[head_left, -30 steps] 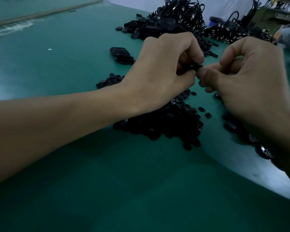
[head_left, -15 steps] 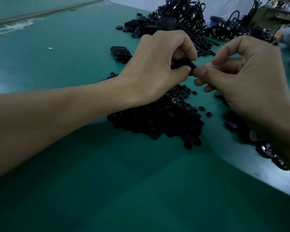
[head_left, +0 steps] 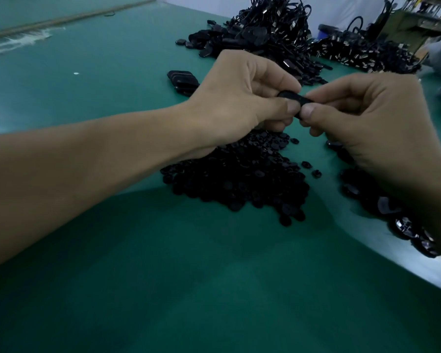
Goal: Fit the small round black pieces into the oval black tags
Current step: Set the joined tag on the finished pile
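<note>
Oval black tag (head_left: pixel 294 98), pinched between fingers of left hand (head_left: pixel 242 98), right hand (head_left: pixel 362 118)

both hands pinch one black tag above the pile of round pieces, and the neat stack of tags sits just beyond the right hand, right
Not quite. The head view shows the stack just beyond the left hand, not the right hand. The rest holds: both hands pinch one tag above the pile.

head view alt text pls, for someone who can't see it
The left hand and right hand pinch one oval black tag together above a green table. A heap of small round black pieces lies beneath them.
</note>
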Demonstrator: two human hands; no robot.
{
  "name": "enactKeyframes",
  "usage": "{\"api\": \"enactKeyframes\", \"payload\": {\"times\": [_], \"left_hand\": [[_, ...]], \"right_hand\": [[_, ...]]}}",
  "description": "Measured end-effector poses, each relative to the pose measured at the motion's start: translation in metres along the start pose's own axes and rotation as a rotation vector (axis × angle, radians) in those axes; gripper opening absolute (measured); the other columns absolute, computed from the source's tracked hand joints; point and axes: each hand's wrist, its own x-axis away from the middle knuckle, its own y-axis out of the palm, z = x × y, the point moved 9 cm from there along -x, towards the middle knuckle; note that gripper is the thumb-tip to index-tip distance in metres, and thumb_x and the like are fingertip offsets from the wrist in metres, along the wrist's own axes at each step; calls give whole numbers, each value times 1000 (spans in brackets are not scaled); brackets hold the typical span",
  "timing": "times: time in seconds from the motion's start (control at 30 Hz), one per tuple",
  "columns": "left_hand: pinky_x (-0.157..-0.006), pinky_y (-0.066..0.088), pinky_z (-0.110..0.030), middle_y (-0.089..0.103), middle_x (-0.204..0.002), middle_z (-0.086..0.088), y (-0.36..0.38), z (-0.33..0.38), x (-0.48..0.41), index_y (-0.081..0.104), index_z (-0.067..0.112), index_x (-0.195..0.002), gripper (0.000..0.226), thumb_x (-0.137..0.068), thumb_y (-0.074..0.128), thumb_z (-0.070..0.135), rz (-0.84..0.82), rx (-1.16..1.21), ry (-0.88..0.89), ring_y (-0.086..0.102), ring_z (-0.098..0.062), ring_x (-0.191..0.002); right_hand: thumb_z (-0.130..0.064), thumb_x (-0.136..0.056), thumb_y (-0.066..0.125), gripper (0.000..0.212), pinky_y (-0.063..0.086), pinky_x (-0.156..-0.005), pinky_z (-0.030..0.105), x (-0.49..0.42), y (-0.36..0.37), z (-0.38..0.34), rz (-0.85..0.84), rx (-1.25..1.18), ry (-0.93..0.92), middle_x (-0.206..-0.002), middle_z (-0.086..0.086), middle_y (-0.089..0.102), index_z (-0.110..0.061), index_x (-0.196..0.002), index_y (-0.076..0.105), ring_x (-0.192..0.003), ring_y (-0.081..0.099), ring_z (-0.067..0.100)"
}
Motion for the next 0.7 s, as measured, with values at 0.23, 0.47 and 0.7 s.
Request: {"api": "enactKeyframes", "payload": {"times": [0.23, 0.47, 0.7], "left_hand": [[-67, 58, -20, 73, -78, -9, 1, -3, 1, 70, 1, -98, 15, -85, 74, -4, -11, 27, -41, 72, -12, -66], [-65, 58, -19, 74, -75, -5, 2, 5, 1, 69, 2, -94, 11, -86, 74, -3, -19, -50, 41, 73, -11, -65], [-65, 59, -23, 76, -75, -8, 1, 8, 0, 71, 1, -93, 9, -86, 76, 0, -52, -108, 89, 74, -16, -66]], "right_hand": [[-16, -86, 76, 7, 48, -57, 10, -1, -1, 2, -30, 21, 18, -76, -5, 74, -20, -86, 71, -59, 65, 1], [-15, -87, 74, 5, 46, -52, 20, -2, 1, 4, -4, 69, 46, -78, 10, 70, -15, -85, 69, -59, 57, 10], [-13, -86, 75, 6, 48, -52, 20, 0, 0, 1, -3, 48, 22, -75, 4, 71, -17, -85, 70, -58, 58, 9]]}}
